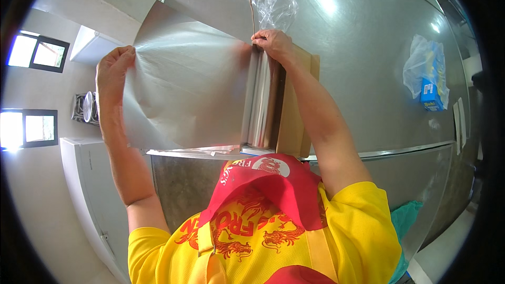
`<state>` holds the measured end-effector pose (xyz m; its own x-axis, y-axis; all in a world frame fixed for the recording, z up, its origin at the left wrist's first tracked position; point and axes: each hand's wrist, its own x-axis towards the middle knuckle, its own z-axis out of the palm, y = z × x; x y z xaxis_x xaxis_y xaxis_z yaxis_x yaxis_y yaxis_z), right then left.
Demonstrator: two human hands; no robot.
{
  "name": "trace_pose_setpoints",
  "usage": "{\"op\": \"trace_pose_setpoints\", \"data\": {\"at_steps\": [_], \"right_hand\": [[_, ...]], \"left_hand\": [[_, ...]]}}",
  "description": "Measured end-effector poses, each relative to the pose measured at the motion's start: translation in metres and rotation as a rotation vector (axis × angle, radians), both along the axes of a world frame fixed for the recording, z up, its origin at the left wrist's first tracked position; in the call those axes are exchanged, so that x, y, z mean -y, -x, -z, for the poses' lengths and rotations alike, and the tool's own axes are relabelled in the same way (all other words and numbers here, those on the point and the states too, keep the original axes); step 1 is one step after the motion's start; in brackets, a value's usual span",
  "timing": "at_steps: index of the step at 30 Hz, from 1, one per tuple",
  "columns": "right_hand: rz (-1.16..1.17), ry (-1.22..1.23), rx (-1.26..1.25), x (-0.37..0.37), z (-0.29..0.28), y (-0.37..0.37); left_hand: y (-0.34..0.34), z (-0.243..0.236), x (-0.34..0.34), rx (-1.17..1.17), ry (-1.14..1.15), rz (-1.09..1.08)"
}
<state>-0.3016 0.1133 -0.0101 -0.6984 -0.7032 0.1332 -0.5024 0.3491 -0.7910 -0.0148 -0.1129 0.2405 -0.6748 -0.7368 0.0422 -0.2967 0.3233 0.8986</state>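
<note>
A wide sheet of aluminum foil (189, 84) stretches from a long open foil box (299, 105) with brown cardboard sides, out to the left over the steel table. The foil roll (259, 105) shows inside the box as a silvery cylinder. My left hand (113, 71) pinches the sheet's outer left edge, raised slightly. At the box's far end my right hand (276, 44) has its fingertips closed on the foil where it meets the box rim; exactly how much they grip is partly hidden. A thin brown cord (249, 0) runs up from beside these fingertips.
The steel table (363, 73) extends to the right. Crumpled clear plastic (271, 2) lies beyond the box. A blue carton in a plastic bag (431, 81) sits at the far right. A white cabinet (92, 179) stands at left; a teal cloth (405, 226) hangs at lower right.
</note>
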Motion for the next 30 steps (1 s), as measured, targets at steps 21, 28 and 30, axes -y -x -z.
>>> {"op": "trace_pose_setpoints", "data": {"at_steps": [21,28,30], "right_hand": [[0.006,-0.085,0.041,-0.002,-0.005,-0.001],[0.035,-0.059,-0.040,-0.003,0.001,0.001],[0.025,-0.068,-0.007,0.001,0.003,0.002]], "left_hand": [[-0.030,0.024,0.062,0.207,0.097,-0.026],[-0.123,0.254,0.155,0.569,0.206,-0.272],[-0.149,0.288,0.154,0.665,0.359,-0.360]]}}
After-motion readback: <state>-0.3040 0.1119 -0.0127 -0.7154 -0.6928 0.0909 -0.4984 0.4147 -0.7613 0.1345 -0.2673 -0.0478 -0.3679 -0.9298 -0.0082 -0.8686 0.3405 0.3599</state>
